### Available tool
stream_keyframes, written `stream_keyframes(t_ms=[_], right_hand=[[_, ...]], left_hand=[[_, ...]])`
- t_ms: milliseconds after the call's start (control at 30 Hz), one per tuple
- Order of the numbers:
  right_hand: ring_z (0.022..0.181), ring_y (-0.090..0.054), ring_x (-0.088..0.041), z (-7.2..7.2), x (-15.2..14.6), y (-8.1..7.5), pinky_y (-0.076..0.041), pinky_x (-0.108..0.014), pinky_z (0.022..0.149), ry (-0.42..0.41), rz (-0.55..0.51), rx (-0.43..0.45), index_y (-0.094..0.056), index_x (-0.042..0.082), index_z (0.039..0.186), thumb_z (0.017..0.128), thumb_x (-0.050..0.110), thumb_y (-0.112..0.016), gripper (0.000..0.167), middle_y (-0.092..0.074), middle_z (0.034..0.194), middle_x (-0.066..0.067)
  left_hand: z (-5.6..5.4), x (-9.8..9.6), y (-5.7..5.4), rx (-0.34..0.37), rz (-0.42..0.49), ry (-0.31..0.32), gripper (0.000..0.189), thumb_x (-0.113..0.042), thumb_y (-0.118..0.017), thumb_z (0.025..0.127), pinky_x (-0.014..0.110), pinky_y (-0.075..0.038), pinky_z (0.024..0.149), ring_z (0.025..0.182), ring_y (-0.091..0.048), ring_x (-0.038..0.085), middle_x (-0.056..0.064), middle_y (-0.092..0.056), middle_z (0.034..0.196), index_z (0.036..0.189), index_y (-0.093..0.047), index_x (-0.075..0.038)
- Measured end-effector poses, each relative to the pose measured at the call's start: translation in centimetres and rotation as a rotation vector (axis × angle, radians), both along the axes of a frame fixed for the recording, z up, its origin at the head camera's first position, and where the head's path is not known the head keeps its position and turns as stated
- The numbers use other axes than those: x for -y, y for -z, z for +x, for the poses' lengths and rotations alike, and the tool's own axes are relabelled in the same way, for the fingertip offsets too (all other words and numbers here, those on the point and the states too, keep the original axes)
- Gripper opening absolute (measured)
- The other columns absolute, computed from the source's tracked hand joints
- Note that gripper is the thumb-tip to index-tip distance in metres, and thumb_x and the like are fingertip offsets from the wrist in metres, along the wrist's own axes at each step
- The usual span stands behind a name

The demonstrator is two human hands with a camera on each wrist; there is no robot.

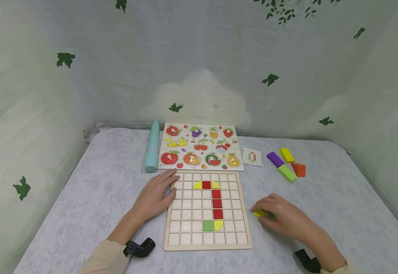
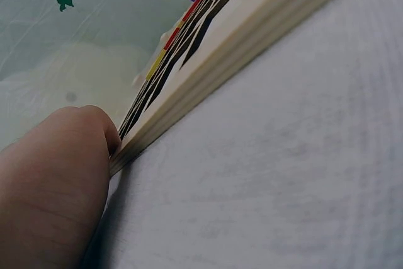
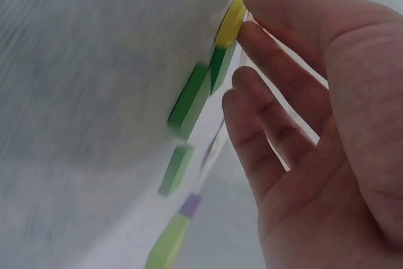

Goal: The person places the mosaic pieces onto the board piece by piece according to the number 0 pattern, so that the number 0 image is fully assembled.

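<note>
A wooden grid board lies in the middle, with red squares, a green square and yellow rounded pieces in its cells. My left hand rests its fingers on the board's left edge; in the left wrist view the thumb lies by the board's side. Right of the board, my right hand pinches a yellow rounded piece low at the table between thumb and forefinger. Green pieces lie beside it, partly hidden under that hand in the head view.
Behind the board lies a fruit puzzle, with a teal cylindrical case at its left. A small pattern card is at its right. Farther right are purple, yellow, light green and orange blocks.
</note>
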State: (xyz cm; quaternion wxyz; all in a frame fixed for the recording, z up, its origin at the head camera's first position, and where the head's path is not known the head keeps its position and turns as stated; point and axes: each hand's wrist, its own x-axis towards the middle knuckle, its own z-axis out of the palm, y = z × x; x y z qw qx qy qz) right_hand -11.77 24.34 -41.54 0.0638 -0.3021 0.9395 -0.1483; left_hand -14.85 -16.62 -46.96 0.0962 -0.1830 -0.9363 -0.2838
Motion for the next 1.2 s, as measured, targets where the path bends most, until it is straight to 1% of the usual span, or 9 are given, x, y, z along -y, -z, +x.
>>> stream_keyframes(t_ms=[133, 333, 500, 600, 800, 933, 1067, 1200], right_hand=[[0.11, -0.06, -0.01, 0.1, -0.7, 0.0, -0.059, -0.034, 0.091, -0.006, 0.011, 0.004, -0.075, 0.031, 0.114, 0.089, 0.017, -0.081, 0.029, -0.068, 0.115, 0.019], [0.109, -0.06, -0.009, 0.2, -1.1, -0.1, -0.059, -0.032, 0.09, -0.009, 0.012, 0.02, -0.075, 0.03, 0.117, 0.089, 0.017, -0.081, 0.031, -0.066, 0.114, 0.018], [0.105, -0.059, -0.005, 0.2, -0.5, -0.1, -0.059, -0.031, 0.088, 0.019, 0.012, 0.018, -0.075, 0.031, 0.118, 0.089, 0.023, -0.081, 0.031, -0.065, 0.111, 0.021], [0.104, -0.058, -0.004, 0.2, 0.4, -0.2, -0.059, -0.03, 0.088, 0.013, -0.002, 0.014, -0.075, 0.032, 0.119, 0.089, 0.025, -0.081, 0.032, -0.065, 0.111, 0.022], [0.11, -0.059, -0.005, 0.1, 3.0, -0.7, -0.058, -0.033, 0.094, -0.044, -0.049, 0.022, -0.075, 0.029, 0.12, 0.09, 0.027, -0.08, 0.031, -0.066, 0.114, 0.02], [0.111, -0.059, -0.005, -0.1, 4.9, -1.0, -0.057, -0.031, 0.095, -0.091, -0.073, 0.041, -0.075, 0.027, 0.121, 0.091, 0.027, -0.079, 0.03, -0.066, 0.116, 0.019], [0.109, -0.057, -0.005, -0.2, 6.9, -1.0, -0.056, -0.029, 0.093, -0.159, -0.095, 0.043, -0.075, 0.025, 0.121, 0.092, 0.025, -0.078, 0.029, -0.067, 0.117, 0.018], [0.105, -0.056, -0.005, -0.2, 8.9, -0.9, -0.056, -0.025, 0.091, -0.222, -0.102, 0.048, -0.075, 0.025, 0.12, 0.093, 0.027, -0.076, 0.027, -0.067, 0.116, 0.017]], left_hand=[[-0.1, 0.1, 0.0, -0.004, -0.001, 0.004, 0.045, -0.02, -0.067, 0.097, 0.057, -0.037, 0.119, 0.146, -0.045, 0.033, 0.011, -0.051, 0.156, 0.14, -0.064, -0.007], [-0.1, 0.0, 0.2, 0.005, -0.006, -0.004, 0.044, -0.02, -0.067, 0.097, 0.057, -0.037, 0.119, 0.146, -0.045, 0.032, 0.01, -0.051, 0.156, 0.139, -0.064, -0.007], [-0.1, -0.1, 0.1, 0.007, -0.001, -0.006, 0.045, -0.02, -0.067, 0.097, 0.057, -0.038, 0.118, 0.146, -0.045, 0.033, 0.011, -0.051, 0.156, 0.139, -0.064, -0.007], [0.0, -0.1, 0.1, 0.005, 0.001, -0.006, 0.044, -0.02, -0.067, 0.097, 0.057, -0.038, 0.118, 0.146, -0.046, 0.032, 0.011, -0.051, 0.156, 0.139, -0.064, -0.007], [0.0, -0.1, 0.1, 0.0, -0.001, -0.008, 0.045, -0.019, -0.067, 0.097, 0.057, -0.038, 0.118, 0.145, -0.046, 0.033, 0.011, -0.052, 0.156, 0.139, -0.064, -0.007], [0.0, -0.1, 0.0, 0.005, -0.003, -0.01, 0.045, -0.02, -0.067, 0.097, 0.057, -0.038, 0.118, 0.146, -0.046, 0.033, 0.011, -0.051, 0.156, 0.139, -0.064, -0.007], [0.0, -0.1, -0.1, 0.006, -0.004, -0.006, 0.045, -0.02, -0.067, 0.097, 0.057, -0.038, 0.118, 0.146, -0.046, 0.032, 0.011, -0.051, 0.156, 0.139, -0.064, -0.007], [0.1, -0.1, -0.2, 0.003, -0.006, -0.004, 0.045, -0.02, -0.067, 0.097, 0.057, -0.038, 0.118, 0.146, -0.046, 0.033, 0.011, -0.051, 0.156, 0.139, -0.064, -0.007]])
